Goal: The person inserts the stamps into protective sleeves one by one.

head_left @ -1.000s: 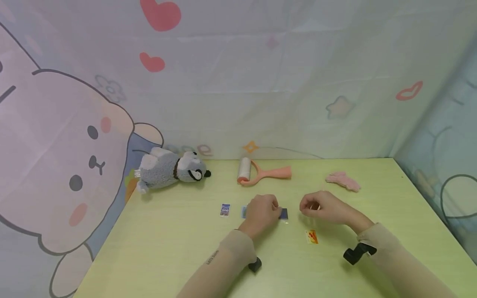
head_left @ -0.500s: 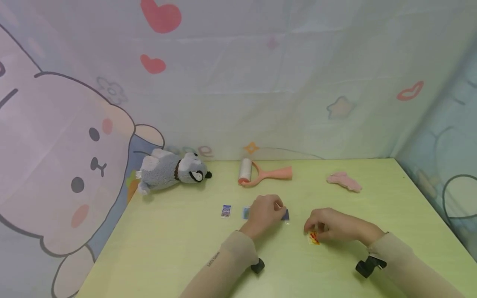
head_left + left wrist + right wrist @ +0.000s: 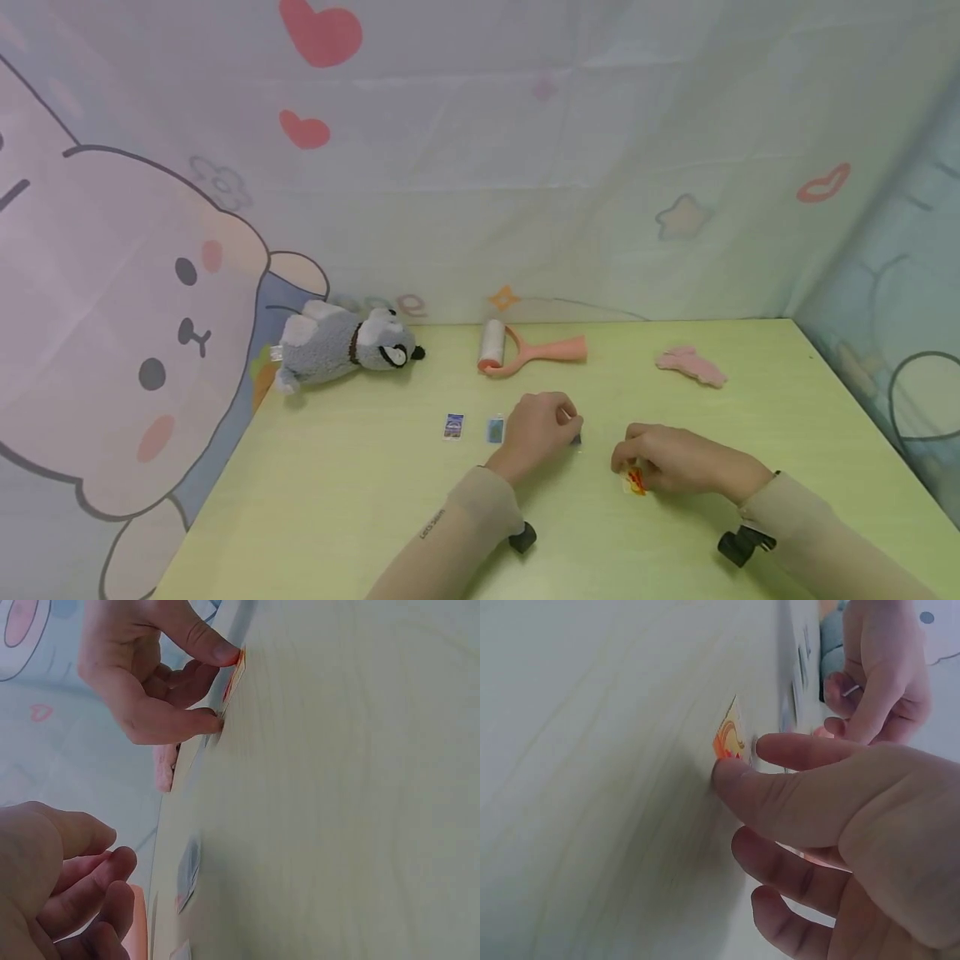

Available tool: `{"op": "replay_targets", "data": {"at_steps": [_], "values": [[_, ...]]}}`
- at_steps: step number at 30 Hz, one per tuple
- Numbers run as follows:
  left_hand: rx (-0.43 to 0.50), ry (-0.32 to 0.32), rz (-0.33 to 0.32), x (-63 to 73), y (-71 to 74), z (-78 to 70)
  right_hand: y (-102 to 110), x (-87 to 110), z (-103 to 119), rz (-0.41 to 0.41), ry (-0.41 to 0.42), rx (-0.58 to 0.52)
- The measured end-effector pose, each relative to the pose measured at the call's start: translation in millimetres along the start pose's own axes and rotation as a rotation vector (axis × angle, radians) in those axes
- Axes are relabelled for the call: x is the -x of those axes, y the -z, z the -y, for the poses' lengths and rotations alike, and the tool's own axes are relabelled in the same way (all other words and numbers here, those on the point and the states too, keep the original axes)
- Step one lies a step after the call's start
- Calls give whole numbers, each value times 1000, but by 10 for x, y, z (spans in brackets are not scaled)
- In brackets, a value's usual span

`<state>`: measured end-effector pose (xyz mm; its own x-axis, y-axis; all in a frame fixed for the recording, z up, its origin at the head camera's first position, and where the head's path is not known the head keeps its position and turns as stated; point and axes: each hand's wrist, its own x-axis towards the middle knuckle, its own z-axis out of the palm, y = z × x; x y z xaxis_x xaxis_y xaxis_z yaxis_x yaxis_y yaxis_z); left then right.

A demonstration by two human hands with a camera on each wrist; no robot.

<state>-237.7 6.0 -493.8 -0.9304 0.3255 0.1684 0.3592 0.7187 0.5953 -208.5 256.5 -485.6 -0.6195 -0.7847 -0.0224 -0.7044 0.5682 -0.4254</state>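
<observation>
My right hand [image 3: 678, 458] holds a small yellow-and-orange postage stamp [image 3: 636, 481] by its edges, thumb on one side and index finger on the other. In the right wrist view that stamp [image 3: 731, 736] stands slightly tilted, with a toothed edge. My left hand [image 3: 536, 429] hovers over a dark stamp [image 3: 577, 439], which it mostly covers. Loosely bent fingers with nothing between them show on the left hand [image 3: 67, 885] in the left wrist view; a stamp [image 3: 189, 876] lies beyond them. Left of that hand are a blue-green stamp [image 3: 496, 430] and a purple-blue stamp [image 3: 453, 427].
Along the back of the pale table [image 3: 337, 500] lie a grey plush dog [image 3: 322, 346], a lint roller [image 3: 492, 343] with an orange handle, and a crumpled pink cloth piece [image 3: 692, 366]. A printed curtain [image 3: 480, 167] hangs behind the table.
My right hand has come down and toward me onto the yellow-and-orange stamp and now holds its edges. The left hand has shifted slightly right, uncovering more of the blue-green stamp.
</observation>
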Motion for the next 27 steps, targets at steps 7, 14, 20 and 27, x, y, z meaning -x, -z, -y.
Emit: {"op": "replay_targets", "data": {"at_steps": [7, 14, 20, 27], "values": [[-3, -2, 13, 19, -15, 0, -45, -16, 57, 28, -42, 75], [1, -8, 13, 14, 0, -4, -46, -31, 63, 18, -16, 133], [-3, -16, 5, 5, 16, 4, -14, -34, 60, 10, 24, 161], [-9, -22, 1, -4, 13, 3, -15, -6, 34, -3, 61, 180]]}}
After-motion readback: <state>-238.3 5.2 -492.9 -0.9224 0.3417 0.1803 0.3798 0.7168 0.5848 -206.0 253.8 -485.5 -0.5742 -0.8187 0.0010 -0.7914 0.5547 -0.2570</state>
